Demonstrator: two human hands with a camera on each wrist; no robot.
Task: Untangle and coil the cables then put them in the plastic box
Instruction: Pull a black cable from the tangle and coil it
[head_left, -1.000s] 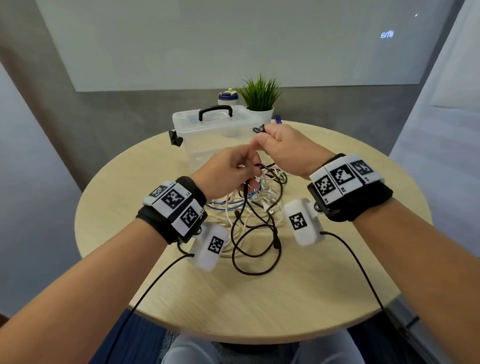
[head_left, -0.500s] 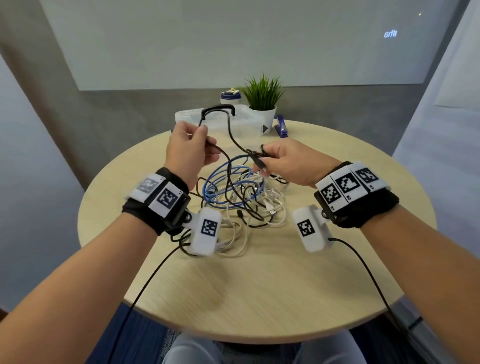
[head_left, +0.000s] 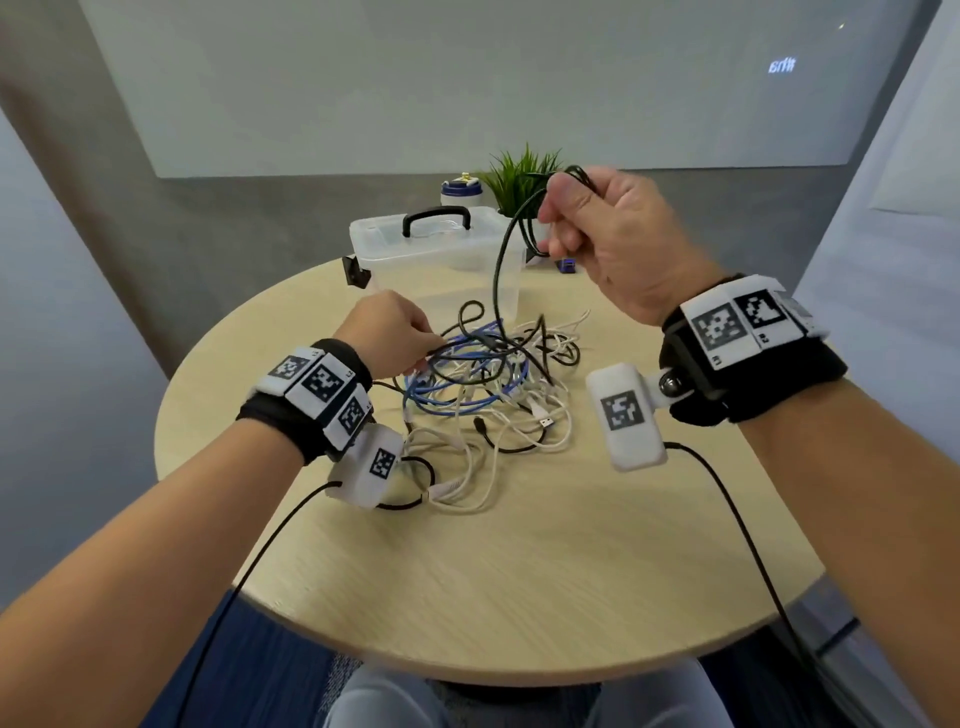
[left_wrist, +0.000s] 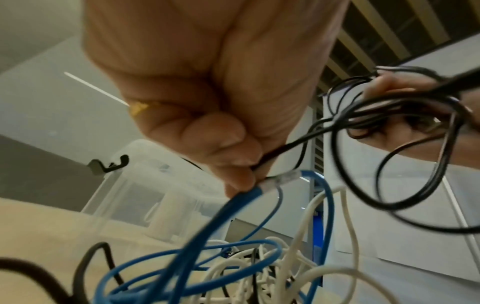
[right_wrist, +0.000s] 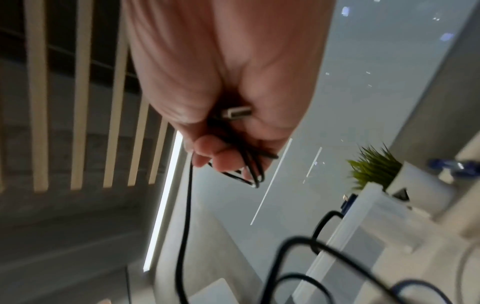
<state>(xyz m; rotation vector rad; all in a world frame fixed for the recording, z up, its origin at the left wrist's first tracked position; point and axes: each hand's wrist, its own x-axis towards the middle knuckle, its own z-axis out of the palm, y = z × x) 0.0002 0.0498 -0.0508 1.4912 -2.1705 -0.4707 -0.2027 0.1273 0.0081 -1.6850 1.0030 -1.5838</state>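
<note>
Right hand (head_left: 618, 244) raised, fingers curled round loops of thin black cable (head_left: 498, 270), lifting it clear of tangled blue, white and black cable pile (head_left: 488, 384). Left hand (head_left: 387, 332) pinches a black strand at pile, probably anchoring it. Clear lidded plastic box (head_left: 436, 260) behind pile.

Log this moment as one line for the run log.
right hand: holds black cable loops, raised | left hand: pinches black cable at cable tangle | plastic box: lid on, no cable inside

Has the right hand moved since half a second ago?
Yes. The right hand has risen with the black cable, from beside the cable pile up level with the plant behind the plastic box.
</note>
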